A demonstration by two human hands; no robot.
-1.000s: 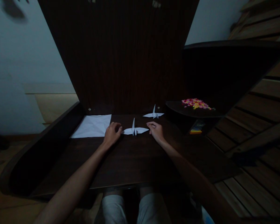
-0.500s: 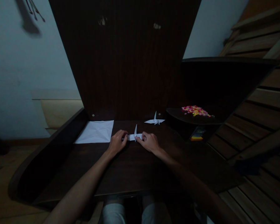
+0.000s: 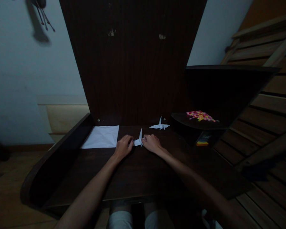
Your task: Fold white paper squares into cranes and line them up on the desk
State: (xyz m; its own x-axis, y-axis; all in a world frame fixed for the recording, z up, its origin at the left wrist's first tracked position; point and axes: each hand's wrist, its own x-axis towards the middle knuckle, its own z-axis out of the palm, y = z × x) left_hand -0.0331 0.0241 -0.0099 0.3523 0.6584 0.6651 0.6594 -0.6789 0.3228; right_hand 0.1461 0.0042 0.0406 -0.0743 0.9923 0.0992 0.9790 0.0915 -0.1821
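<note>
The small white paper bird (image 3: 137,142) is at the middle of the tabletop (image 3: 133,173), with one thin, pointy bit sticking up. The left hand (image 3: 124,145) grips its left wing; the right hand (image 3: 152,143) grips and mostly hides its right wing.

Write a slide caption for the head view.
Left hand and right hand touch a folded paper crane on the desk; a second crane sits behind.

Head-worn view, facing forward and down, apparently near the dim desk (image 3: 138,178)
</note>
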